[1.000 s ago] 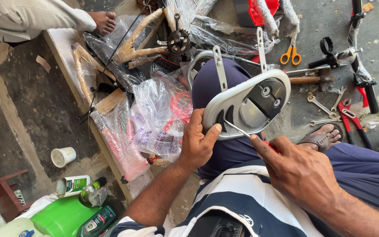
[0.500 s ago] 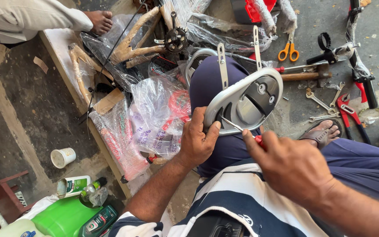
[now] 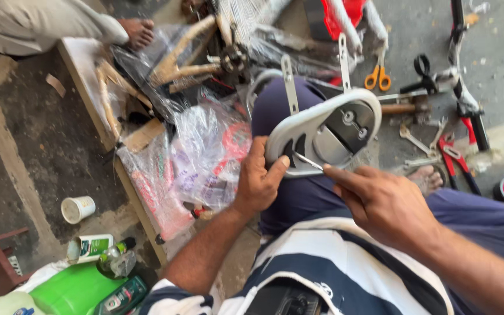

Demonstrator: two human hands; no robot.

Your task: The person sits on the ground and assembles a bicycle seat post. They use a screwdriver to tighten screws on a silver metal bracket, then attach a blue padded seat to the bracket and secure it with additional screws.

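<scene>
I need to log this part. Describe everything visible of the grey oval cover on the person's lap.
The cover is a pale grey oval shell, apparently plastic, turned underside up and tilted on the knee. Inside sits a dark metal plate with bolts; two flat metal brackets stick up from it. The left hand grips its near edge, and the right hand holds a thin metal tool against its rim.

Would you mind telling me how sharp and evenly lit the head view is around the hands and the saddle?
Head view: even daylight, no hard glare. The left hand and the upturned white saddle are fairly sharp. The right hand is slightly smeared by motion, and so is the thin metal tool it holds. The edges of the picture are soft, the plastic bags show mild sheen, and the frame looks tilted.
</scene>
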